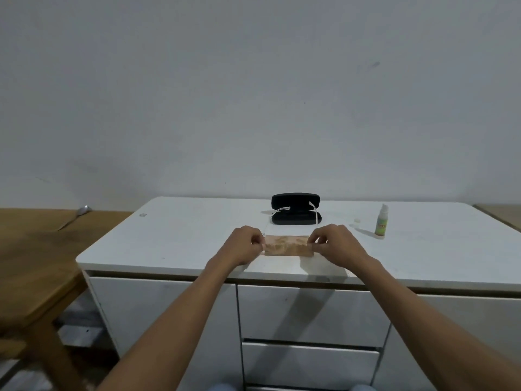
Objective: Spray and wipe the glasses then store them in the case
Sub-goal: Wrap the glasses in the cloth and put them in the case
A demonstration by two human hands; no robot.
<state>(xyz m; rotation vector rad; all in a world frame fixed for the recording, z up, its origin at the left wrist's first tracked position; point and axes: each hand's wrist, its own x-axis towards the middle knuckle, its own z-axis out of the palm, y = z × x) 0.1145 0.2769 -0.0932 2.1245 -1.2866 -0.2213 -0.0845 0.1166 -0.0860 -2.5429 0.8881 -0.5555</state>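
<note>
The clear-framed glasses (316, 214) are held just above the white cabinet top (183, 238), with their pale temples pointing away towards the case. A tan cleaning cloth (287, 245) lies stretched across their front and hides the lenses. My left hand (244, 245) pinches the left end of the cloth and frame. At the right end, my right hand (337, 244) does the same. The black glasses case (295, 198) stands open right behind them. A small spray bottle (381, 221) is upright to the right, its cap (357, 220) lying beside it.
A wooden table (33, 263) adjoins the cabinet on the left, with a spoon (81, 211) at its back. A tiny white object (143, 215) lies on the cabinet's back left. Drawers (310, 314) face me below the top. A plain wall rises behind.
</note>
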